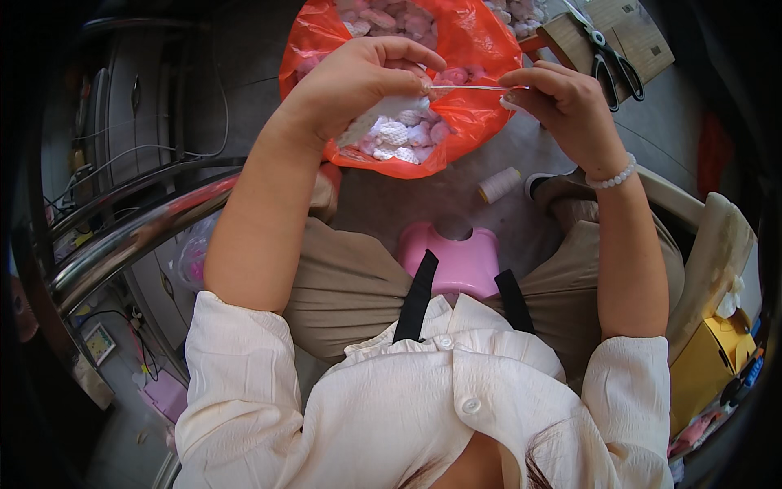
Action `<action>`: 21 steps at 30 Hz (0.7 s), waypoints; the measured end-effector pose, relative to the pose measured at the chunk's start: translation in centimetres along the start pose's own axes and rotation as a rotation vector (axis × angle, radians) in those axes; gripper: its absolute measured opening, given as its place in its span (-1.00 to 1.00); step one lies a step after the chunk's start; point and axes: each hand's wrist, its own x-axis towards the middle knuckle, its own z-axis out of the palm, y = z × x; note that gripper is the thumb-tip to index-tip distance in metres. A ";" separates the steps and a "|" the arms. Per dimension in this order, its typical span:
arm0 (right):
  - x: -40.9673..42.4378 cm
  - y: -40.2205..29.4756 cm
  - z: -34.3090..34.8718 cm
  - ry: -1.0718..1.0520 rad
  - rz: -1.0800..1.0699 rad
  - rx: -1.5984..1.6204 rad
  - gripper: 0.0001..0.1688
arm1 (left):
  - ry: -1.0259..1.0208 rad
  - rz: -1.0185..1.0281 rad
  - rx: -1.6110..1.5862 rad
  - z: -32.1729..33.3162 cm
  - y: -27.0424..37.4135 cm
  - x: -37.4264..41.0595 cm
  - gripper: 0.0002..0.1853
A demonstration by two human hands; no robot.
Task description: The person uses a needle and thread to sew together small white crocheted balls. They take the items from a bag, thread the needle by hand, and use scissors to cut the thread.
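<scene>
My left hand (351,82) pinches a white fabric piece (406,105) between thumb and fingers; the palm side of the piece is partly hidden. From those fingertips a thin white strand (467,87) runs straight and taut across to my right hand (565,104), whose thumb and forefinger grip its other end. A small white bit (508,104) shows just under the right fingertips, too small to identify. Both hands are held above an open red plastic bag (482,36). Inside it lie many white and pink knitted-looking pieces (394,134).
Black-handled scissors (611,67) rest on a wooden stool top (568,40) at upper right. A thread cone (500,184) lies on the floor, beyond a pink plastic stool (449,260) between my legs. A metal rail (146,229) runs along the left; a yellow box (702,373) is at right.
</scene>
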 end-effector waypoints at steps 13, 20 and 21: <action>0.2 -0.6 -0.1 -0.006 0.087 0.081 -0.87 | -0.010 -0.010 -0.089 0.2 0.2 -0.2 -0.65; 0.4 -2.1 0.2 -0.062 0.084 0.148 -0.84 | -0.361 -0.031 -0.191 1.4 -0.2 -0.1 -0.73; 0.3 -2.2 0.4 -0.059 0.054 0.141 -0.84 | -0.381 -0.029 -0.206 1.8 -0.4 0.1 -0.76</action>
